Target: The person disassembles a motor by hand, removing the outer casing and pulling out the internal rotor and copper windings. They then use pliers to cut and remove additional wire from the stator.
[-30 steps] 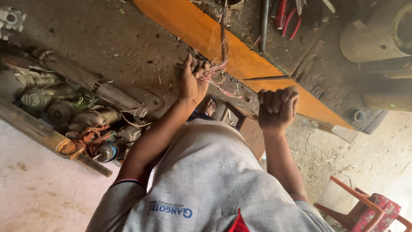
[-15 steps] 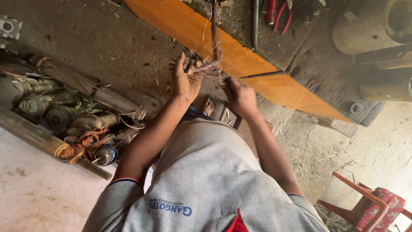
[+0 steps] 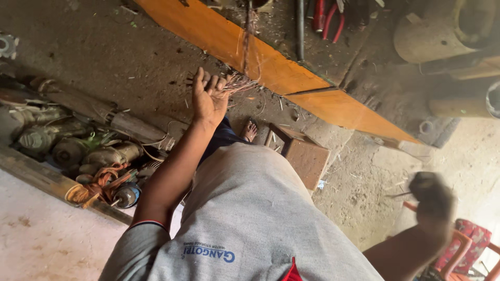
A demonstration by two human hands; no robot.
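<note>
My left hand point(image 3: 208, 96) is raised with the palm open towards me, and its fingers curl around the ends of a bundle of thin copper wires point(image 3: 240, 82). The wires hang down from the bench top over the orange board edge point(image 3: 291, 78). My right hand point(image 3: 432, 200) is at the lower right, far from the wires. It is blurred and closed in a fist. I cannot tell whether anything is in it.
Old electric motors and copper coils point(image 3: 88, 156) lie heaped on the left along a wooden beam point(image 3: 36, 179). A brown wooden stool point(image 3: 307, 158) stands by my foot point(image 3: 250, 130). Red-handled pliers point(image 3: 325, 18) and a grey cylinder point(image 3: 437, 31) lie on the bench. A red chair point(image 3: 469, 244) is at the lower right.
My right hand has pulled away from the wire bundle, down and to the right. My left hand has stayed at the wires and opened its palm more.
</note>
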